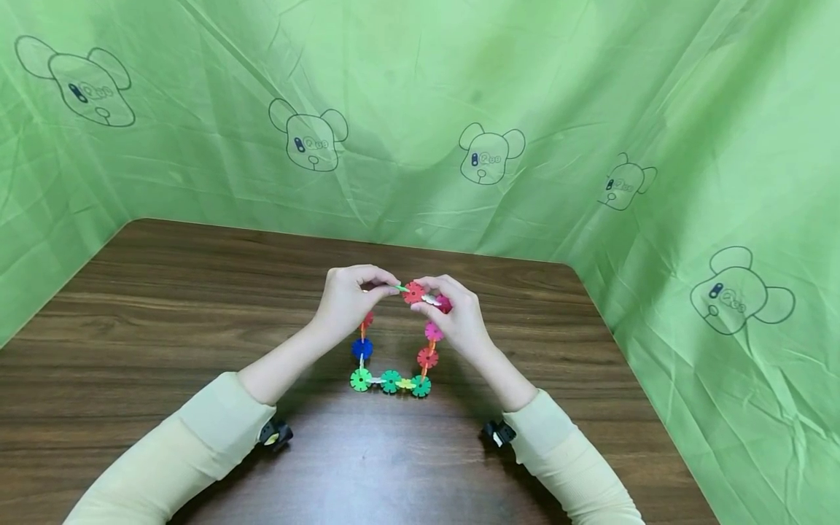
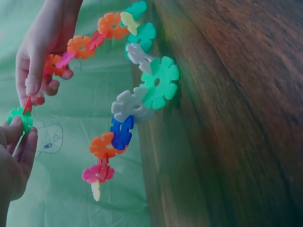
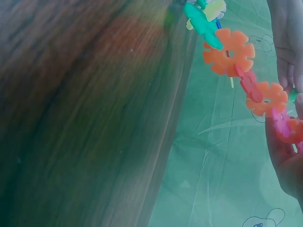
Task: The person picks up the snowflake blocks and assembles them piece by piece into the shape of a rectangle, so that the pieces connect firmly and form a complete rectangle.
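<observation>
My left hand (image 1: 348, 299) pinches a green notched plastic disc (image 2: 21, 119) between thumb and fingers. It meets the edge of a red disc (image 1: 413, 293). My right hand (image 1: 459, 317) grips the raised end of a chain of interlocking snowflake discs, right beside that red disc. The chain runs down through pink and orange discs (image 3: 266, 99) to green discs (image 1: 390, 381) at the bottom. It then rises on the left past a blue disc (image 2: 122, 132) to a free end with a pale yellow disc (image 2: 96, 190), below my left hand.
A brown wood-grain table (image 1: 197, 313) lies under both forearms. Green cloth (image 1: 407, 109) printed with bear-head outlines hangs along the back and sides. Small black devices (image 1: 274, 435) sit at both sleeve cuffs.
</observation>
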The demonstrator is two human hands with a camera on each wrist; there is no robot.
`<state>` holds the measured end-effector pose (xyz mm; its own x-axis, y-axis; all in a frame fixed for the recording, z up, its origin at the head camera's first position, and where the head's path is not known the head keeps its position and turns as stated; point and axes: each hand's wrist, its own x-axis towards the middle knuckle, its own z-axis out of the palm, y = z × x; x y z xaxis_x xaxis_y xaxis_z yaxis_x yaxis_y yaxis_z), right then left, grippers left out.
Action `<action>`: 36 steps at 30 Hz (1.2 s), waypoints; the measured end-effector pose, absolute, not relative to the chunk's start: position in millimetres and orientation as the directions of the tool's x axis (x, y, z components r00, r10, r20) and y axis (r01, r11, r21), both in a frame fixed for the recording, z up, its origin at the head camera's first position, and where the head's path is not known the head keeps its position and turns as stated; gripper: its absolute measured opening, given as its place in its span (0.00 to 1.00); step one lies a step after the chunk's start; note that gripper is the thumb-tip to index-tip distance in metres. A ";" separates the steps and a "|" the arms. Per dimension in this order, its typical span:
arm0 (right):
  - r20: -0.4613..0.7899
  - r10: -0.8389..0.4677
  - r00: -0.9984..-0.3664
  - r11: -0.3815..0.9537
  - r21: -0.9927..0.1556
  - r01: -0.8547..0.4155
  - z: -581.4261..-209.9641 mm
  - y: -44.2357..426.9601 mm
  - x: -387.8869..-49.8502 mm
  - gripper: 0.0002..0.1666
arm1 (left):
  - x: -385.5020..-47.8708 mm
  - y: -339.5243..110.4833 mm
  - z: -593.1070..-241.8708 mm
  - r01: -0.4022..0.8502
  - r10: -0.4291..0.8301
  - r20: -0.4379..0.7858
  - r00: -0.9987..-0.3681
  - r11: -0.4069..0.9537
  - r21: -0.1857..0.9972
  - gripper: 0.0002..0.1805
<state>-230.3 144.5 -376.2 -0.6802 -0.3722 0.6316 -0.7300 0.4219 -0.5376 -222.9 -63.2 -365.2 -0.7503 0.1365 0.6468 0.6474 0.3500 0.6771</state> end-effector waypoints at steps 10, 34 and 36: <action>0.605 -0.415 -0.680 0.408 -0.544 -0.733 -378.4 143.2 -230.2 0.25 | -222.3 -59.1 -365.6 0.681 0.125 0.688 -0.715 0.345 0.645 0.01; 0.575 -0.454 -0.681 0.441 -0.519 -0.732 -382.1 144.1 -233.5 0.16 | -222.8 -56.9 -377.5 0.588 0.194 0.557 -0.807 0.343 0.732 0.02; 0.588 -0.452 -0.671 0.430 -0.515 -0.741 -383.7 143.4 -233.8 0.14 | -222.4 -55.8 -377.7 0.592 0.204 0.558 -0.805 0.342 0.729 0.02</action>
